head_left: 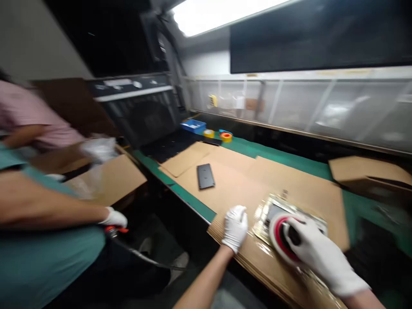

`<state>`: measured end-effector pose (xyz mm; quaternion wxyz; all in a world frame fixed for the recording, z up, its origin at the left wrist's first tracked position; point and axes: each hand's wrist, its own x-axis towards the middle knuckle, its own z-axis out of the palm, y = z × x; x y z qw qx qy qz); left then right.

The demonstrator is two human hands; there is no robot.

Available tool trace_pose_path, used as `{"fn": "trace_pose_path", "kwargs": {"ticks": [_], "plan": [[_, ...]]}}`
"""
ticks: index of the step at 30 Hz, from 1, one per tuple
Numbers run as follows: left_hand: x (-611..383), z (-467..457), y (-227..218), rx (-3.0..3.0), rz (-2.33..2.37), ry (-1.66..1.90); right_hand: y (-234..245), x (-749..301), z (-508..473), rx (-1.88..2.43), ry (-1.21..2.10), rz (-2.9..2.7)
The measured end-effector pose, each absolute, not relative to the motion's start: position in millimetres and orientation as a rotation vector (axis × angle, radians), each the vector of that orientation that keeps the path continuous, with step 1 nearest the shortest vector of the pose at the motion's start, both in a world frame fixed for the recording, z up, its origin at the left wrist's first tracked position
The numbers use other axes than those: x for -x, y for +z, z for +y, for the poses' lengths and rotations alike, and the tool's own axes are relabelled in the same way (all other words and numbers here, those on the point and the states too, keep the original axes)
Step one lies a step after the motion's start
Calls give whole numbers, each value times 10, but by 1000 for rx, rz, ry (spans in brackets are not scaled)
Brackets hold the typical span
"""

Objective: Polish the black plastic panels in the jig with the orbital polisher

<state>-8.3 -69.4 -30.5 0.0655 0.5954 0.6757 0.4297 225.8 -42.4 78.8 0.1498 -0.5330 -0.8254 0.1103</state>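
My right hand [317,251], in a white glove, grips a roll of tape [277,234] with a pale outer ring and a red core. The roll is tilted over a flat, metallic-looking framed piece [268,204], hiding part of it. Shiny clear film shows around that piece and on the cardboard. Left of it, my gloved left hand [235,227] rests with curled fingers on the stacked cardboard sheets [251,266]. Whether anything is in those fingers is hidden. Farther back, a dark grey rectangular plate [205,176] lies on cardboard.
A blue bin [193,125], yellow tape [209,133] and an orange-yellow roll [226,137] stand at the back of the green mat [277,154]. An open cardboard box [370,171] is at right. At left, a co-worker's gloved hand [116,217] holds a red-handled tool [112,231] with a hose.
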Motion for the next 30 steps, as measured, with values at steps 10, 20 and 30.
{"fn": "trace_pose_path", "kwargs": {"ticks": [10,20,30], "plan": [[156,-454,-461,-1921,1960,1279,947,-2186,-417,1722,211,-2473],[148,-454,-428,-1888,1954,1275,1017,-2051,-277,1658,143,-2485],[140,-450,-407,-1896,1971,1278,954,-2451,-388,1924,138,-2338]]}}
